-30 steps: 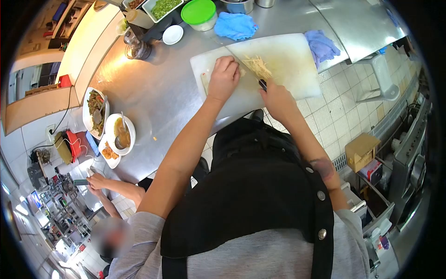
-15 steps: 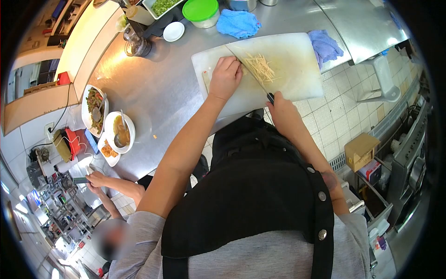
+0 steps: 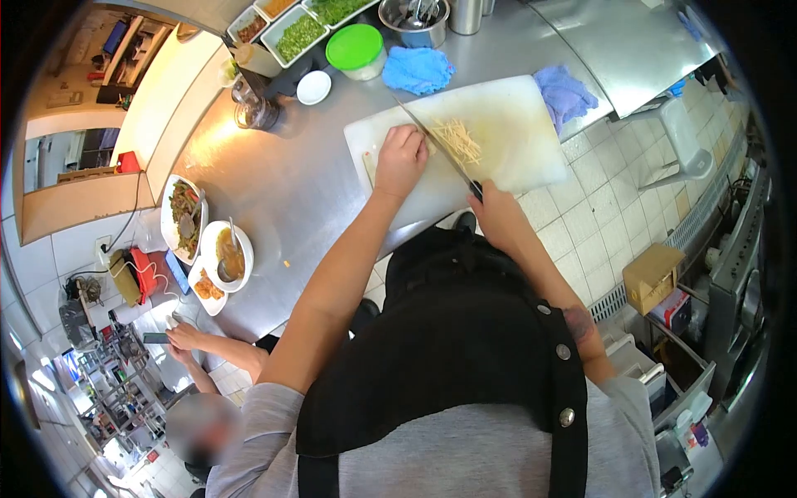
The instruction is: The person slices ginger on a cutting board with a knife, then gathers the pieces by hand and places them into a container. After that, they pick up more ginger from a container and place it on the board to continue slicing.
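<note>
Left hand (image 3: 402,158): fingers curled together beside the knife (image 3: 448,155), likely as a guide; grip unclear.
Right hand (image 3: 498,214): fingers clamped on its handle for control.
Pale strips (image 3: 458,141): on the cutting board (image 3: 519,124).

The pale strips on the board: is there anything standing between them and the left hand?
Yes, the knife blade slants across the board between the left hand and the pale strips; the right hand holds its handle.

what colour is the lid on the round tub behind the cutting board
bright green, in the head view
</note>
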Available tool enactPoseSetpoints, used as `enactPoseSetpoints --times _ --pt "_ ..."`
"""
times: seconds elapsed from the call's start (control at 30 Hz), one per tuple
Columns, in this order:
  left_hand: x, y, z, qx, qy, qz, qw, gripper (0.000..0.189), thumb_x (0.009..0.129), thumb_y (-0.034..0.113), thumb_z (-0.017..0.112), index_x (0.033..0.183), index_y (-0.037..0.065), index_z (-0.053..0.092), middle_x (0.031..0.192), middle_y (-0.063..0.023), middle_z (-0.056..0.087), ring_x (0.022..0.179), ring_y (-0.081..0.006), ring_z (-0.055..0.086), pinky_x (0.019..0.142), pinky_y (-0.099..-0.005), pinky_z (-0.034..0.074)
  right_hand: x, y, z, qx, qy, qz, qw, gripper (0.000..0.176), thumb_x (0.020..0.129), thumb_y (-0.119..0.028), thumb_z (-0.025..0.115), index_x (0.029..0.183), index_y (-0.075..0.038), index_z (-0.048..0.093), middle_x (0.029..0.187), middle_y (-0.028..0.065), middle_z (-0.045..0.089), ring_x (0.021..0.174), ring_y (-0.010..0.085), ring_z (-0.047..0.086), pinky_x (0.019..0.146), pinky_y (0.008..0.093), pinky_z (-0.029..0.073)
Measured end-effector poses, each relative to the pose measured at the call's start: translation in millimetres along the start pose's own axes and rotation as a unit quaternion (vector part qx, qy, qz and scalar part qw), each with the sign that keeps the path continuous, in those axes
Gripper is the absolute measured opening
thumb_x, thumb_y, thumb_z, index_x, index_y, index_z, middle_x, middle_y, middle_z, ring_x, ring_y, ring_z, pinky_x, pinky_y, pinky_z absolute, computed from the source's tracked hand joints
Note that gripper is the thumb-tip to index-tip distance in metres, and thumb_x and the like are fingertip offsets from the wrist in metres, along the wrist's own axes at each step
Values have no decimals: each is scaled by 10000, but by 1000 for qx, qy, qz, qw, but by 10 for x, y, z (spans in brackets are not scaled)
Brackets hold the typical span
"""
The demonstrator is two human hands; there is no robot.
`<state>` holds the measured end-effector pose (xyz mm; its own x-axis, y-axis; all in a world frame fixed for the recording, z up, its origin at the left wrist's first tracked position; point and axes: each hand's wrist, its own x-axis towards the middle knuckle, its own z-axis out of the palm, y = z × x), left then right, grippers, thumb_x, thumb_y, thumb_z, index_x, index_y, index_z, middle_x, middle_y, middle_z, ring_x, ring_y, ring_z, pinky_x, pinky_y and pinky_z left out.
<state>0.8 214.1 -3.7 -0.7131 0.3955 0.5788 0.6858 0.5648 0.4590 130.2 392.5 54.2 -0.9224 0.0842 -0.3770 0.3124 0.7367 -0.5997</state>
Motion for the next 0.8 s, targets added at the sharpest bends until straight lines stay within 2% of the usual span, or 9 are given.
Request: enactPoseSetpoints --times 0.13,0.17,0.3,0.4,0.43,0.53,0.63,0.73,0.8 --pt "-6 37 -24 48 -58 -27 997 131 723 -11 696 841 32 659 939 -95 619 869 -299 593 771 -408 488 -154 121 -97 -23 12 20 999 316 978 -283 578 1009 22 503 828 308 663 812 497 652 708 577 509" --pt "-14 84 0 65 -47 -35 996 112 727 39 703 832 60 671 949 -76 611 896 -288 578 791 -425 437 -183 124 -145 -34 18 25 999 313 978 -284 579 1005 18 498 816 303 665 792 494 655 692 575 513" --pt "35 459 108 94 -60 -53 992 87 758 129 721 820 78 684 941 -58 617 926 -271 565 815 -427 383 -260 98 -347 -67 42 26 997 302 974 -280 590 997 2 487 782 284 668 726 478 664 642 565 525" --pt "-22 670 247 53 -85 -88 991 95 754 101 708 844 73 696 953 -53 613 963 -263 562 847 -421 379 -290 114 -406 -68 68 8 995 295 967 -271 601 1009 -2 488 757 276 666 707 473 666 629 558 529" --pt "-36 697 262 15 -87 -94 992 145 765 76 696 910 68 709 986 -67 620 988 -273 567 866 -428 394 -301 110 -424 -63 69 8 996 292 966 -269 603 1009 -3 490 754 276 665 707 472 666 629 557 530" --pt "53 581 229 2 -25 -79 997 183 775 49 679 956 62 705 1007 -80 620 1017 -285 570 878 -441 417 -321 107 -446 -44 81 5 996 283 963 -262 606 1007 -6 494 745 277 663 706 471 666 629 557 530" --pt "327 262 105 80 -26 -91 992 224 775 44 669 996 64 699 1034 -97 623 1039 -296 571 881 -449 436 -356 141 -401 -20 91 9 996 280 960 -257 608 1007 -5 496 740 275 662 701 473 664 629 560 530" --pt "548 0 -4 154 -167 -114 967 206 762 50 668 963 62 714 1064 -105 633 1055 -299 570 884 -458 435 -396 150 -390 -6 89 16 996 279 959 -256 609 1011 -5 497 739 272 663 695 475 661 629 562 529" --pt "738 29 -68 194 -251 -136 938 177 760 88 681 928 55 723 1075 -111 637 1066 -300 568 892 -465 430 -413 208 -362 -4 92 19 996 280 958 -256 610 1015 -6 498 742 270 664 693 477 659 627 562 529"
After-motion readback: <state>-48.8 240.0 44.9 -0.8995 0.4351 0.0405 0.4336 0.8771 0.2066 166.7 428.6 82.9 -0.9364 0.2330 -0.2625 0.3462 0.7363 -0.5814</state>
